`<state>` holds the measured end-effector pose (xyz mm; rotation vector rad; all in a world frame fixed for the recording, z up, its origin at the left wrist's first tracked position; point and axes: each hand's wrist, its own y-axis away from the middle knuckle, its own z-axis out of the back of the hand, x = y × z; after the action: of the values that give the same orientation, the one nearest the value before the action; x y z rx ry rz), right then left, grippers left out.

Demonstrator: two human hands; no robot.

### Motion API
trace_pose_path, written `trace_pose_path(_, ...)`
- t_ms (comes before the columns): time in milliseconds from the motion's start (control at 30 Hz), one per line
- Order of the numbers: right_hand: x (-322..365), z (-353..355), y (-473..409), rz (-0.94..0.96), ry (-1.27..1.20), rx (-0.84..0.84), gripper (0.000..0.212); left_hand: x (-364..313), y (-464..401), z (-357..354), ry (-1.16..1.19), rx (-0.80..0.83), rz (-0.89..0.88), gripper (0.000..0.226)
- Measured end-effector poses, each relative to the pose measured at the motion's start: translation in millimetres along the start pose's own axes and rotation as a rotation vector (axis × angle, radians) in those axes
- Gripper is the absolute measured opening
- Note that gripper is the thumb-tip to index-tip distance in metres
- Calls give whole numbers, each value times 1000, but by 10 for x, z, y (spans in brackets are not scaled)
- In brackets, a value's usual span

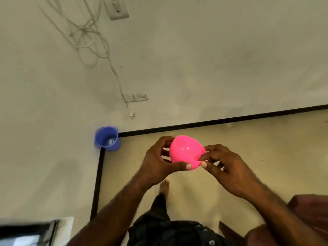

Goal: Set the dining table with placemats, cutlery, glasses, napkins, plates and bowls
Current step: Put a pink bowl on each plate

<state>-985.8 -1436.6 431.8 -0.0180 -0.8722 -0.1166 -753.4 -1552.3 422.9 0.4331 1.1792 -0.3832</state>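
Well off to the left of both hands and a little beyond them, a blue bucket (107,138) stands on the floor in the corner of the wall, apart from everything being handled. The left hand (156,161) comes next: its fingers curl round the far left side of a pink bowl (186,152) and its thumb lies along the near lower edge, so it cradles the bowl rather than pinching it. The bowl sits between the two hands, held in the air above the floor, tipped so that its foot faces up and away; this looks like a carrying grip, taken while the person is standing away from any table, which is not in view. On the right side of the bowl, the right hand (229,167) is narrowly closed, thumb and forefinger nipping the rim, probably to steady or turn it upright before it is set down.
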Motion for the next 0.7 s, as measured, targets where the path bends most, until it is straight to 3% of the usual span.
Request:
trace_pose_path(100,-248,284,-546,-56,8,-76,27,-90,-904,-95,11,105,-36,89)
trace_pose_path(233,-534,748,-1071,-204,-50,-209,17,-364,-2051,-403,14,277,-28,86)
trace_pose_path(367,-837,1219,-1138,-377,-140,-394,20,-738,-2955,-962,-40,535,-41,87)
trace_pose_path(533,-1415,1817,-976,-530,-197,-569,30,-1161,-3747,-2049,-134,815,-102,89)
trace_pose_path(700,-2348,2468,-927,-646,-306,-810,19,-1508,-4344,-3303,-178,947,-159,89)
